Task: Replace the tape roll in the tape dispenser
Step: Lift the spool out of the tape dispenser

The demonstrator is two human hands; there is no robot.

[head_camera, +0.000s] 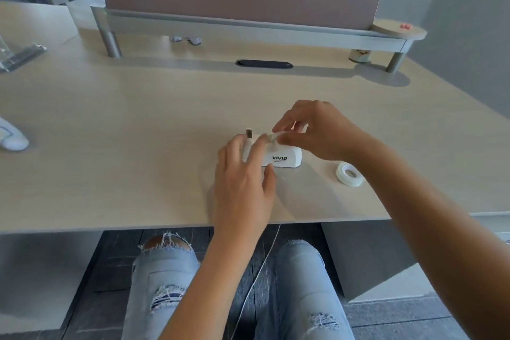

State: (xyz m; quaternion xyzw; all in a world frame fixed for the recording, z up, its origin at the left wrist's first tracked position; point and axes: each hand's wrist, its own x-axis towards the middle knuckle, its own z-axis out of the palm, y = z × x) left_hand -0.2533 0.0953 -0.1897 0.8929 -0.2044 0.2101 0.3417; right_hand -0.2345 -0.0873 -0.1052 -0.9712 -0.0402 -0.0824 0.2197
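Observation:
A small white tape dispenser (284, 157) marked VIVID sits on the light wooden desk (138, 124), its metal cutter end pointing up on the left. My left hand (244, 174) rests over the dispenser's left half, holding it down. My right hand (317, 130) is above the dispenser's top, fingertips pinched on a thin whitish tape roll (271, 136) seated in its slot. A second tape roll (350, 174), translucent white, lies flat on the desk to the right of the dispenser, under my right forearm's edge.
A grey monitor riser (248, 23) with a pink partition spans the back. A dark cable grommet (264, 64) sits behind the dispenser. A white object (11, 138) lies at the left edge. My knees in torn jeans are below the desk's front edge.

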